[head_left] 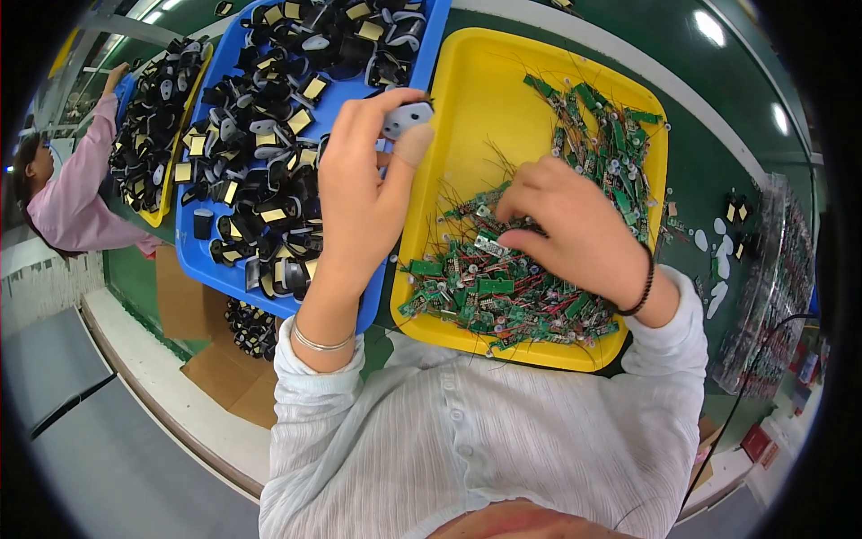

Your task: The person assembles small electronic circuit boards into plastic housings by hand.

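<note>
My left hand (364, 180) is closed around a small grey and black plastic housing (409, 119), its grey face with dark holes showing between thumb and fingers. It is raised between a blue tray (368, 301) and a yellow tray (467, 76). Over the yellow tray, my right hand (570, 225) has its fingers curled in among green circuit boards (498, 287) with thin wires. Its thumb tip touches a pale-faced board (490, 245); what the curled fingers grip, if anything, is hidden. Black housings with cream pads (269, 162) fill the blue tray.
At the far left, a person in a pink top (81, 198) works beside another yellow tray (171, 193) of black parts. A cardboard box (193, 301) with more parts stands below. On the right are white pieces (718, 296) and a clear plastic stack (763, 287) holding boards.
</note>
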Demonstrator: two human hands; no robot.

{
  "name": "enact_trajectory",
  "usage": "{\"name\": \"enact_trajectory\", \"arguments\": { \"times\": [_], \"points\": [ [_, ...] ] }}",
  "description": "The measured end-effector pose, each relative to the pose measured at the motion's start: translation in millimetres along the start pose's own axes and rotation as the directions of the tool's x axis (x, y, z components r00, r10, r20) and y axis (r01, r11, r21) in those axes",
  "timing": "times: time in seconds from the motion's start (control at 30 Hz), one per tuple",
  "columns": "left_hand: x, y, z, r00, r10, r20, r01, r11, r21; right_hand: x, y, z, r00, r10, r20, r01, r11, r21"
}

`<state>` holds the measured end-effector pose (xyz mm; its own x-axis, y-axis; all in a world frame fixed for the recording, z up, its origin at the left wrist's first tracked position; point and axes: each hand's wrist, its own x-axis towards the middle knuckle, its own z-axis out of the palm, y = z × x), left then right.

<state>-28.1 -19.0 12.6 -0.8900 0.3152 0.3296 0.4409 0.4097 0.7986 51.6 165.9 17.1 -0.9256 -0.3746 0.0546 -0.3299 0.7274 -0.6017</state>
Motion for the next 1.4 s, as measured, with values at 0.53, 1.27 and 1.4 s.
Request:
{"name": "enact_trajectory", "arguments": {
  "times": [0.53, 1.27, 1.4],
  "points": [
    [-7, -4, 5, 0.998, 0.056, 0.036, -0.049, 0.985, -0.165, 18, -18, 34, 0.984, -0.011, -0.178, 0.059, 0.963, 0.264],
    [-23, 15, 16, 0.970, 0.111, 0.214, 0.068, 0.727, -0.683, 10, -8, 20, 0.678, -0.018, -0.735, 0.282, 0.929, 0.238],
    [-25, 15, 18, 0.982, 0.151, 0.109, -0.059, 0.808, -0.587, 11, -10, 21, 0.641, -0.065, -0.765, 0.285, 0.945, 0.159]
  ]
}}
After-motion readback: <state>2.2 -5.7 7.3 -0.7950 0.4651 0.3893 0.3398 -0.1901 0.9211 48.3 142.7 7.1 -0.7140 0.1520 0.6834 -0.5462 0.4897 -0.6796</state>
